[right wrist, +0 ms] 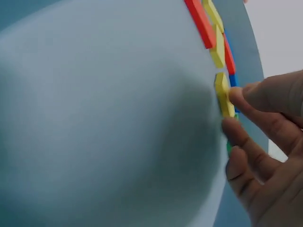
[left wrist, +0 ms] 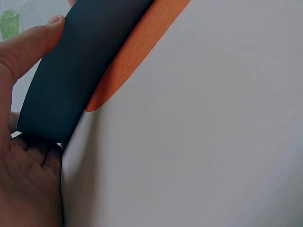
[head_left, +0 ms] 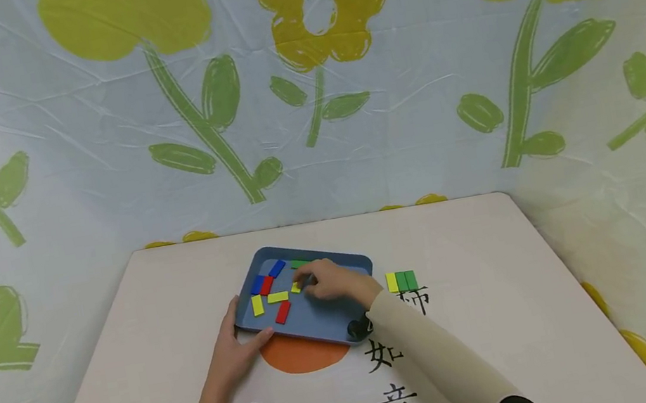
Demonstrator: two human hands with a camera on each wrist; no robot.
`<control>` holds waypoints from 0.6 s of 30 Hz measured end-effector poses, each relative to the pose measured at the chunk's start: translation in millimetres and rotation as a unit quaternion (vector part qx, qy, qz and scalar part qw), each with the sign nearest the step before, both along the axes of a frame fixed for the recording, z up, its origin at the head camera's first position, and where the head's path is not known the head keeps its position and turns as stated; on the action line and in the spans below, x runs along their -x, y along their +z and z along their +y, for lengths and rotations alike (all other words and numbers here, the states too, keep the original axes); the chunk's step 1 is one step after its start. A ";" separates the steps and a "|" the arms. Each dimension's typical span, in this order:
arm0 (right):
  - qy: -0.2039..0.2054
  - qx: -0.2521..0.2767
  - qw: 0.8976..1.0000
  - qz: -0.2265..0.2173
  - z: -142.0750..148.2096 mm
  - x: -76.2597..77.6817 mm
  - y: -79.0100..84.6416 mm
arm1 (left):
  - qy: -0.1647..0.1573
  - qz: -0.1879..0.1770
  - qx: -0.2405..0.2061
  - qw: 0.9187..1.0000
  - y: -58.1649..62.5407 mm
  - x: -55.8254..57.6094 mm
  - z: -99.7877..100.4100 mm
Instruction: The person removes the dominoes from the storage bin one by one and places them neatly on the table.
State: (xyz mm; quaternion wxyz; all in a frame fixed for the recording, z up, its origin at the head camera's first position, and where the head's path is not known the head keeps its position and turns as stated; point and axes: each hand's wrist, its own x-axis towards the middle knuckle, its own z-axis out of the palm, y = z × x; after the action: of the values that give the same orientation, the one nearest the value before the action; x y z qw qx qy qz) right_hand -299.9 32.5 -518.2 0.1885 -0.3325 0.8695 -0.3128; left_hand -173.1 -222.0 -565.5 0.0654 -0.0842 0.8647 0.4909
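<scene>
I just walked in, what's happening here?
A person's left hand grips the near left corner of a blue tray while their right hand reaches in, fingertips at a yellow block; I can't tell whether it's pinched. Other coloured blocks lie in the tray. On the table to its right sits a row of one yellow and two green blocks.

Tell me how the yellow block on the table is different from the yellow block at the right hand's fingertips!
The first yellow block lies on the table; the second yellow block is inside the blue tray. The first sits in a row beside a green block; the second is at the fingertips of the right hand, which partly cover it. Both are yellow.
</scene>
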 end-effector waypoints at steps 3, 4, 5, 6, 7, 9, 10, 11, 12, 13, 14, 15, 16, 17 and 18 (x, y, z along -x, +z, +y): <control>-0.023 0.010 1.000 0.014 3.4 1.6 -5.0 | 0.000 0.001 0.000 1.000 -0.3 0.5 0.4; -0.033 0.012 0.999 0.021 3.6 2.2 -7.1 | 0.000 0.001 0.000 1.000 -0.7 0.8 0.2; -0.042 0.015 0.999 0.025 4.0 2.6 -8.7 | 0.000 0.003 -0.001 1.000 -1.3 1.2 0.2; -0.049 0.018 0.998 0.027 4.2 3.0 -10.6 | 0.000 0.003 -0.001 1.000 -1.8 1.4 0.2; -0.056 0.022 0.998 0.032 4.2 3.4 -12.1 | 0.001 0.003 -0.001 1.000 -2.2 1.6 0.3; -0.065 0.023 0.997 0.037 3.3 4.2 -14.8 | 0.001 0.004 -0.002 1.000 -2.9 1.8 0.3; -0.067 0.023 0.997 0.040 2.6 4.4 -15.6 | 0.001 0.004 -0.002 1.000 -2.9 1.7 0.4; -0.068 0.023 0.997 0.042 1.8 5.0 -16.6 | 0.001 0.005 -0.002 1.000 -2.9 1.5 0.3; -0.069 0.021 0.996 0.045 0.6 5.5 -17.6 | 0.001 0.004 0.000 1.000 -2.7 1.4 0.1; -0.068 0.019 0.996 0.047 -0.8 5.6 -18.2 | 0.001 0.005 0.000 1.000 -2.7 1.5 0.0; -0.067 0.017 0.996 0.048 -2.3 5.9 -18.7 | 0.001 0.005 0.001 1.000 -2.6 1.6 0.0; -0.066 0.014 0.997 0.049 -3.7 6.1 -18.9 | 0.001 0.006 0.001 1.000 -2.7 1.8 0.0; -0.065 0.014 0.997 0.049 -5.2 6.4 -19.0 | 0.002 0.006 0.001 1.000 -2.6 1.8 -0.1; -0.063 0.013 0.997 0.048 -6.6 6.7 -19.3 | 0.002 0.007 0.001 1.000 -2.7 2.1 -0.2; -0.061 0.014 0.997 0.045 -7.9 6.8 -19.0 | 0.003 0.007 0.001 1.000 -2.6 2.1 -0.3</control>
State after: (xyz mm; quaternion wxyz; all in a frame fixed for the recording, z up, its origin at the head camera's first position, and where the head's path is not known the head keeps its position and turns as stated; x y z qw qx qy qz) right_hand -306.7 24.6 -537.2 0.1249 -0.2957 0.8914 -0.3199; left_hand -175.2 -222.3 -568.1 0.0578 -0.0830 0.8652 0.4911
